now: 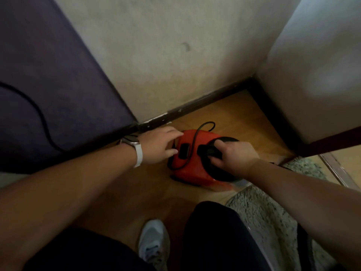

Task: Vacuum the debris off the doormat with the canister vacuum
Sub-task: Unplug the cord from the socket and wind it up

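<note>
A red canister vacuum (pixel 192 174) with a black front and a black handle sits on the wooden floor in a corner of the room. My right hand (pixel 235 156) is closed around the black handle on its top. My left hand (pixel 159 144), with a white-strapped watch on the wrist, rests with fingers spread on the vacuum's rear left side, beside a black switch (pixel 184 151). A black cord (pixel 192 142) loops over the red body. The shaggy grey-green doormat (pixel 259 210) lies on the floor to the right of the vacuum, partly under my right forearm.
A purple surface (pixel 48 85) with a black cable (pixel 42 118) across it stands at the left. Pale walls with a dark skirting board (pixel 205 102) close the corner behind the vacuum. My white shoe (pixel 153 241) and dark trouser legs are at the bottom. A door threshold (pixel 340 173) runs at the right.
</note>
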`<state>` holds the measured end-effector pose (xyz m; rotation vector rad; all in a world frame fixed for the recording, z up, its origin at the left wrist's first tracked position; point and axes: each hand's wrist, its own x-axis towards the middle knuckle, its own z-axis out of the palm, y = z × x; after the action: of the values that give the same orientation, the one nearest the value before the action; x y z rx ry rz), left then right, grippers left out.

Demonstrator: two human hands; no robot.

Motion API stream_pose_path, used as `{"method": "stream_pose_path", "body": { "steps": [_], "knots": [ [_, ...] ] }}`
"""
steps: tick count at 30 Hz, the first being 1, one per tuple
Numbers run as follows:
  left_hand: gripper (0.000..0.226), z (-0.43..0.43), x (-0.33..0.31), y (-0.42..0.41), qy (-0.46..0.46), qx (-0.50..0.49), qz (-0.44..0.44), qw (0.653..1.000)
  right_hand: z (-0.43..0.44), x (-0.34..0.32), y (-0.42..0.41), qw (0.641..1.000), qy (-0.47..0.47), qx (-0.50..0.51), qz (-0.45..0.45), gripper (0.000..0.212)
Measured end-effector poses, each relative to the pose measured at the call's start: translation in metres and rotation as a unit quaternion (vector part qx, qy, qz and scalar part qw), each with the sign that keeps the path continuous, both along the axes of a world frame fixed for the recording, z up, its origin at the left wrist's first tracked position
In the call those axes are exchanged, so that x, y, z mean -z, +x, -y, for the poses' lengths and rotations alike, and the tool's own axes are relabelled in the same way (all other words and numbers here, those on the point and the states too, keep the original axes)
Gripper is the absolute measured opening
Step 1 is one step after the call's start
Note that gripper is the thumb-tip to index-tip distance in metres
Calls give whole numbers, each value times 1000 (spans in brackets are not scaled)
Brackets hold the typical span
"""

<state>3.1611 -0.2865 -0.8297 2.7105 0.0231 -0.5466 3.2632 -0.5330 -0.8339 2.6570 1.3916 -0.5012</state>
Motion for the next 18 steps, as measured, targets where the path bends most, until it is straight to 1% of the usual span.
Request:
{"method": "stream_pose_path", "body": {
  "steps": [5,10,11,13,14,16,18],
  "knots": [
    [56,-16,-70,-40,9,-115,33,993,0,-10,-5,1000,-22,12,-7,32],
    [48,-37,-127,-86,29,-225,115,967,-5,-25,-7,998,-40,9,-46,33],
    [48,-39,-138,-96,36,-242,123,962,-4,-29,-9,997,-54,9,-54,38],
    [49,-42,-157,-115,55,-262,133,954,-7,-36,-14,996,-76,1,-56,55],
    [50,-45,-165,-123,70,-264,136,952,-10,-41,-18,996,-75,-4,-51,62],
    [50,-53,-181,-137,97,-270,144,947,-24,-54,-28,998,-44,-16,-50,66],
    [50,-62,-196,-147,113,-285,160,938,-47,-71,-41,998,-8,-36,-57,67]
  ]
}}
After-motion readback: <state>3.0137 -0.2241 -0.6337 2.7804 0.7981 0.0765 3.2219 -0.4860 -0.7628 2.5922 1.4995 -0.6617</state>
